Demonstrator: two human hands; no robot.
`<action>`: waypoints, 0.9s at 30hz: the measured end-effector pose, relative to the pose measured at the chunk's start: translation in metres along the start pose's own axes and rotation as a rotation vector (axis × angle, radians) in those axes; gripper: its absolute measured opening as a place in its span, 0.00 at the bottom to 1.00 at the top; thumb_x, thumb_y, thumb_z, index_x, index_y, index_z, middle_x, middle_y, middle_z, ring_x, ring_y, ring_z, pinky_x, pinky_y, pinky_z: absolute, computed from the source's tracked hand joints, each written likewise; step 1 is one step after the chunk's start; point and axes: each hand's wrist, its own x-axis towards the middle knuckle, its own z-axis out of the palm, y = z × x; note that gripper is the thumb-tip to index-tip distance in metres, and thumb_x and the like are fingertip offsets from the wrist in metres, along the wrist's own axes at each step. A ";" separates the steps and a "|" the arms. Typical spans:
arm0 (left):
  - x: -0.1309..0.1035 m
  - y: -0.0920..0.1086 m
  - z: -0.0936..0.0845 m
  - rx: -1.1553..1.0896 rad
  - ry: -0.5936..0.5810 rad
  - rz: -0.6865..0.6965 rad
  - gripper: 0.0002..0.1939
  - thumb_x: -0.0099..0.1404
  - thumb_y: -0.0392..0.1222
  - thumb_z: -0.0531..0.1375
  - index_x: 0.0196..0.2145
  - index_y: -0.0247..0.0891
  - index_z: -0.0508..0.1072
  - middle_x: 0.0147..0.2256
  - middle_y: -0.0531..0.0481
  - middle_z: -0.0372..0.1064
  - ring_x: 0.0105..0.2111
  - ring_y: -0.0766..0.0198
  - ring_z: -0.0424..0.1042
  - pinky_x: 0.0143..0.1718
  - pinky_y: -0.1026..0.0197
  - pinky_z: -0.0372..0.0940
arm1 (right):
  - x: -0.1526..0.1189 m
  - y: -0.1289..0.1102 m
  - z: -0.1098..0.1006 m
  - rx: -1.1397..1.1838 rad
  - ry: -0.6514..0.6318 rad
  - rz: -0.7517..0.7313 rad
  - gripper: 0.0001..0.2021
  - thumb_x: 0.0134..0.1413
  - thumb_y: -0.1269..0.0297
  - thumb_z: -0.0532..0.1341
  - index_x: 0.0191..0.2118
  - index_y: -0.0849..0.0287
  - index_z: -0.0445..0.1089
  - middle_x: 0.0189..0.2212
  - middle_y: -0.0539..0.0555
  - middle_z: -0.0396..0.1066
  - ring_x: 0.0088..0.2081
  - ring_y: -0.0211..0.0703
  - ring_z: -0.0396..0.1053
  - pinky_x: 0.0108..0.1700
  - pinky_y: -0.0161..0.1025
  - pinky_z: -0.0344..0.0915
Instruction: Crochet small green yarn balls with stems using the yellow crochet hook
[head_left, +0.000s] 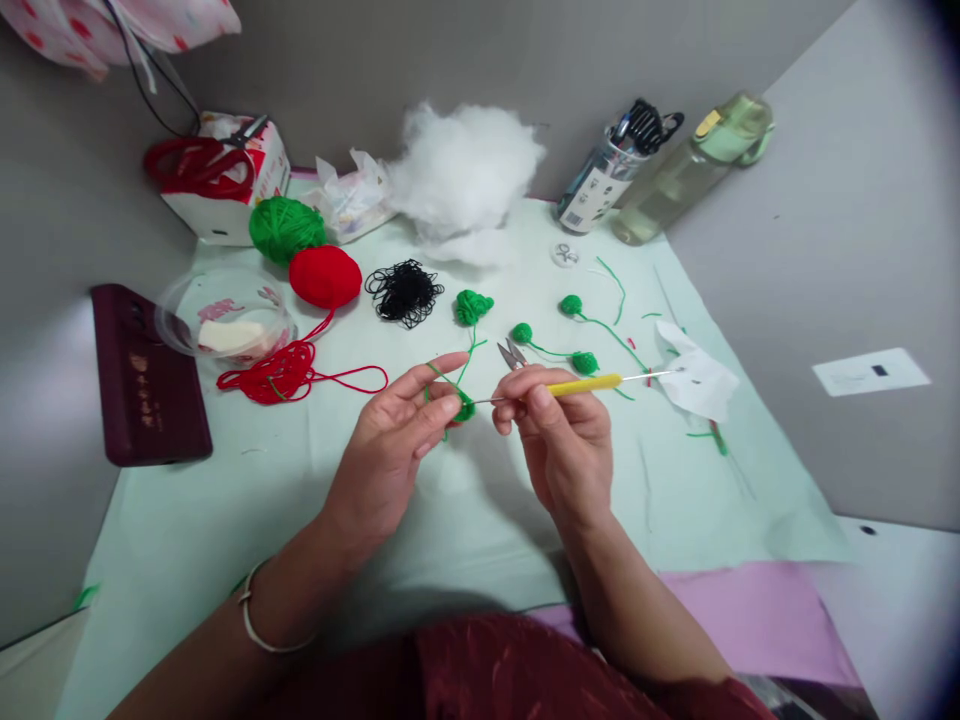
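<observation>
Between thumb and fingers, my left hand (pixel 401 425) pinches a small green crochet piece (pixel 466 407), with green yarn running over the raised index finger. My right hand (pixel 562 430) grips a crochet hook (pixel 585 385) by its yellow handle, and the metal tip meets the green piece. From the fingers a strand leads up to a small bundle of green yarn (pixel 472 307). Just beyond my right hand show the blades of some scissors (pixel 513 355), their handles hidden. Small green crocheted balls (pixel 571 306) with yarn tails lie farther right.
Red yarn (pixel 325 277), a green ball (pixel 286 230), black cord (pixel 406 293) and a clear plastic tub (pixel 277 325) sit at left, near a maroon phone (pixel 154 380). White stuffing (pixel 469 170) is at the back. A pen holder (pixel 600 180) and bottle (pixel 682 180) stand back right.
</observation>
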 end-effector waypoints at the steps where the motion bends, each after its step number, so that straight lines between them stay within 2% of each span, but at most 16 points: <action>1: -0.001 -0.002 0.001 0.026 -0.010 0.005 0.16 0.64 0.37 0.71 0.50 0.43 0.84 0.29 0.57 0.67 0.24 0.74 0.54 0.30 0.67 0.56 | 0.000 0.000 0.000 -0.015 -0.016 0.000 0.07 0.69 0.61 0.66 0.40 0.52 0.83 0.35 0.51 0.78 0.32 0.38 0.72 0.35 0.40 0.70; 3: -0.002 -0.005 0.003 0.070 -0.022 0.010 0.16 0.64 0.38 0.71 0.50 0.43 0.84 0.30 0.56 0.68 0.27 0.72 0.59 0.29 0.66 0.55 | -0.001 0.002 0.002 -0.101 -0.023 -0.050 0.07 0.69 0.61 0.65 0.41 0.52 0.83 0.36 0.52 0.79 0.32 0.39 0.73 0.35 0.40 0.72; 6: -0.004 -0.009 0.005 0.074 0.012 0.014 0.20 0.62 0.38 0.73 0.52 0.44 0.83 0.33 0.55 0.71 0.29 0.70 0.62 0.29 0.65 0.56 | -0.005 0.002 0.005 -0.323 -0.028 -0.207 0.09 0.70 0.67 0.63 0.45 0.51 0.82 0.38 0.53 0.81 0.34 0.41 0.75 0.36 0.41 0.74; 9: -0.003 -0.009 0.005 -0.029 0.009 -0.057 0.22 0.61 0.38 0.74 0.53 0.43 0.82 0.30 0.57 0.69 0.25 0.73 0.56 0.30 0.66 0.58 | -0.010 0.001 0.005 -0.586 -0.071 -0.389 0.13 0.68 0.71 0.64 0.50 0.48 0.82 0.42 0.55 0.81 0.42 0.45 0.78 0.40 0.43 0.77; 11: 0.000 -0.007 0.003 -0.131 -0.049 -0.162 0.19 0.61 0.39 0.74 0.51 0.39 0.84 0.25 0.60 0.62 0.22 0.75 0.51 0.35 0.67 0.64 | -0.010 0.000 0.003 -0.635 -0.058 -0.420 0.12 0.67 0.71 0.65 0.49 0.48 0.82 0.42 0.54 0.80 0.43 0.45 0.78 0.42 0.43 0.77; 14: 0.003 -0.004 0.001 -0.213 -0.060 -0.228 0.15 0.62 0.39 0.73 0.47 0.36 0.86 0.21 0.63 0.53 0.20 0.77 0.48 0.43 0.66 0.68 | -0.004 -0.002 -0.001 -0.398 0.034 -0.265 0.10 0.70 0.68 0.63 0.45 0.49 0.83 0.36 0.51 0.79 0.34 0.40 0.75 0.38 0.41 0.75; 17: 0.003 -0.002 0.001 -0.134 -0.016 -0.142 0.16 0.61 0.36 0.73 0.48 0.40 0.86 0.25 0.60 0.62 0.22 0.77 0.54 0.40 0.68 0.67 | 0.002 0.000 -0.004 -0.151 0.012 -0.102 0.08 0.71 0.63 0.63 0.42 0.50 0.83 0.36 0.51 0.78 0.30 0.38 0.73 0.32 0.39 0.73; 21: -0.001 -0.004 0.003 0.005 0.001 -0.043 0.17 0.59 0.35 0.74 0.47 0.43 0.85 0.31 0.57 0.70 0.26 0.74 0.62 0.32 0.68 0.62 | 0.002 0.003 -0.004 -0.174 -0.080 -0.096 0.06 0.69 0.64 0.66 0.43 0.52 0.83 0.38 0.52 0.81 0.34 0.39 0.75 0.36 0.40 0.73; 27: 0.000 -0.002 0.002 0.004 0.020 -0.044 0.16 0.61 0.36 0.72 0.48 0.40 0.84 0.33 0.55 0.72 0.29 0.71 0.68 0.37 0.64 0.65 | 0.002 0.002 -0.005 -0.112 -0.032 0.025 0.09 0.69 0.58 0.65 0.42 0.55 0.81 0.38 0.54 0.81 0.33 0.40 0.77 0.36 0.41 0.76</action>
